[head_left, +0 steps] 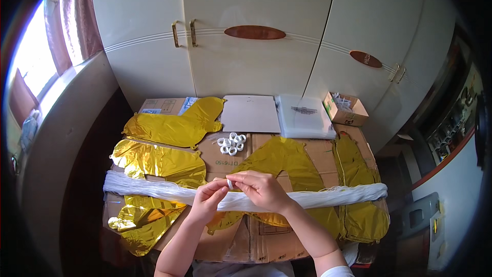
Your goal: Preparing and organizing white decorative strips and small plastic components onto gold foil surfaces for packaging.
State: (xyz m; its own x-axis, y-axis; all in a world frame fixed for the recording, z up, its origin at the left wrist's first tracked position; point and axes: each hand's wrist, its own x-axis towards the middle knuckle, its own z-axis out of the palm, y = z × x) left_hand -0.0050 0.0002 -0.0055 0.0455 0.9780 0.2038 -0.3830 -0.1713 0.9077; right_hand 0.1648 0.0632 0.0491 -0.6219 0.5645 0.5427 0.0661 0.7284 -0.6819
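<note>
Between the fingertips of both hands is a small white ring-shaped roll [229, 184], probably wound ribbon. My left hand [206, 200] pinches it from the left, and my right hand [264, 191] closes on it from the right. Beneath my hands a long hank of white string [338, 196] stretches across the table from side to side. Just beyond the hands lies a cluster of similar white rolls [232, 150]. Flat gold foil balloons [159, 163] are spread around, partly under the string.
Brown cardboard [225, 249] covers the table. Along the back are a pale flat board [250, 114], a stack of clear plastic bags [306, 118] and a small open box [353, 115] of small pale pieces. Behind rises a cream cabinet [256, 0]; a curtained window is left.
</note>
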